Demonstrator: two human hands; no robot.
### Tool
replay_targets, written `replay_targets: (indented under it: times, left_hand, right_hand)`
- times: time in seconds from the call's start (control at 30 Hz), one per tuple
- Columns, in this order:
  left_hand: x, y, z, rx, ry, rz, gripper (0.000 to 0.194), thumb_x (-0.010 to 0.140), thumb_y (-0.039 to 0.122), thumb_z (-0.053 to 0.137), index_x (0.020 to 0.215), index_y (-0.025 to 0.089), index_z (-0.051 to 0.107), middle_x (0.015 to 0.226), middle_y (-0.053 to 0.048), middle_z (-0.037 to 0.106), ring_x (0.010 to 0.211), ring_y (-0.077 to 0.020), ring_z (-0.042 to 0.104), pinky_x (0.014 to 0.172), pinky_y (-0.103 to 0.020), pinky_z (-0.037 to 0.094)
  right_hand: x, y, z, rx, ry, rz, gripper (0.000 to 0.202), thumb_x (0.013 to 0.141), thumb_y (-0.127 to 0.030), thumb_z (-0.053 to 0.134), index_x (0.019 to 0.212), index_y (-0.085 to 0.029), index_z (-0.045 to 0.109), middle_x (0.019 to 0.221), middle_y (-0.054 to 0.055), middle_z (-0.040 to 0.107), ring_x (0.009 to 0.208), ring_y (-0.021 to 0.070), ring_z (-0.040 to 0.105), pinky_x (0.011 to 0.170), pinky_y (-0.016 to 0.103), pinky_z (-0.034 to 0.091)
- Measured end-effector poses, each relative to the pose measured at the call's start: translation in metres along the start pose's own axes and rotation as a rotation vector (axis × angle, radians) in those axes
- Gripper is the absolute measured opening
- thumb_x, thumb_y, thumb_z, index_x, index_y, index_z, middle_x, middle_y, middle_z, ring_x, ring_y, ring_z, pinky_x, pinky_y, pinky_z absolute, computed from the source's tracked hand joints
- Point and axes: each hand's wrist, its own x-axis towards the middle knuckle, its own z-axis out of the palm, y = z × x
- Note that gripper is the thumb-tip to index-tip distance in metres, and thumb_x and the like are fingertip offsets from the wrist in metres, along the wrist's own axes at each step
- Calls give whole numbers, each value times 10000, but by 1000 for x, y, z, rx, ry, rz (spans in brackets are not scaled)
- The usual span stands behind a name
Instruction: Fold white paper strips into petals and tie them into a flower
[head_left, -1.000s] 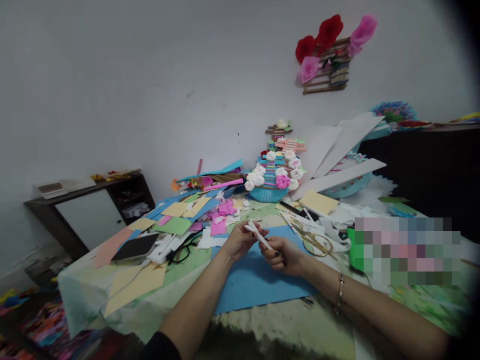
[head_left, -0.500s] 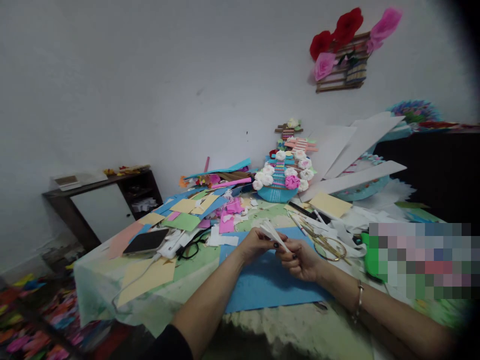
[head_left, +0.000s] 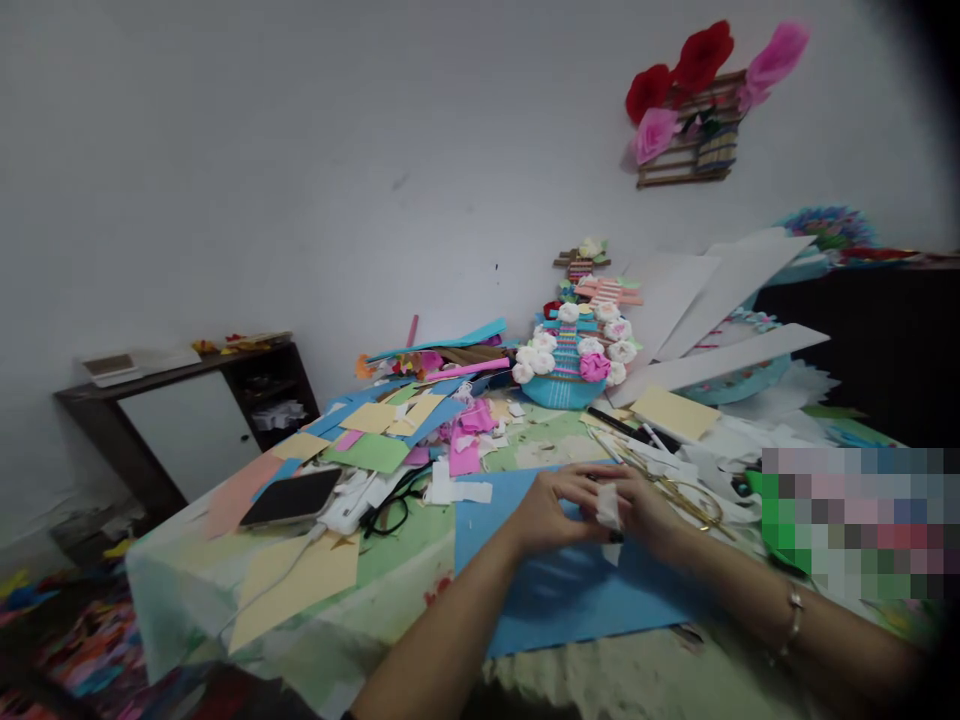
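Over a blue sheet point(head_left: 517, 600), my two hands meet around a small folded strip of white paper point(head_left: 609, 508). My left hand point(head_left: 551, 512) pinches the strip, its thumb near the lower end and its fingers bent behind it. Against the other side of the paper, my right hand point(head_left: 656, 515) is curled with its fingers pressed close; some of its fingertips are hidden. The strip's short tail hangs below the fingers. A white paper piece point(head_left: 472, 491) lies at the blue sheet's upper left corner.
Left on the table lie a black phone point(head_left: 291, 498), a white power bank point(head_left: 349, 505) with a cable, and coloured sheets point(head_left: 367, 452). Gold scissors point(head_left: 701, 503) and pens point(head_left: 611, 421) lie on the right. Behind stands a blue flowered craft piece point(head_left: 559, 390).
Both hands have moved right and slightly lower, turning the white paper. It was a longer strip pointing up between the fingers; now it is mostly covered, with its tail hanging down.
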Motion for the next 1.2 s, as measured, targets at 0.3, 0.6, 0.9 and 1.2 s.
replay_targets:
  times: [0.3,0.6,0.9,1.2]
  left_hand:
    - [-13,18,6,-113,6,16,169,679,303,742,789,176,758,804,-92,716,941,-279,613,874,-387,459]
    - [-14,3,-5,-718,75,-24,214,511,291,827,610,137,715,609,-53,645,636,-249,657,650,-374,517]
    - [-12,7,-3,-683,30,-154,232,484,262,837,613,119,708,611,-57,646,587,-213,638,607,-334,513]
    - [-12,-4,1,-571,16,-211,197,525,215,811,663,99,732,657,-86,678,623,-222,635,607,-318,481]
  right_hand:
    - [73,-24,18,-755,-82,-106,154,593,-215,689,723,-144,649,662,4,621,643,150,559,595,260,427]
    - [148,32,75,-1021,-117,-67,276,904,-334,507,1121,-175,569,1170,57,560,994,218,572,834,380,497]
    - [134,-9,39,-744,-42,-105,225,827,-272,608,985,-111,600,988,64,615,853,176,595,746,340,496]
    - [56,-80,8,-282,-60,-274,152,684,-264,675,730,-163,571,736,4,606,741,123,568,759,299,421]
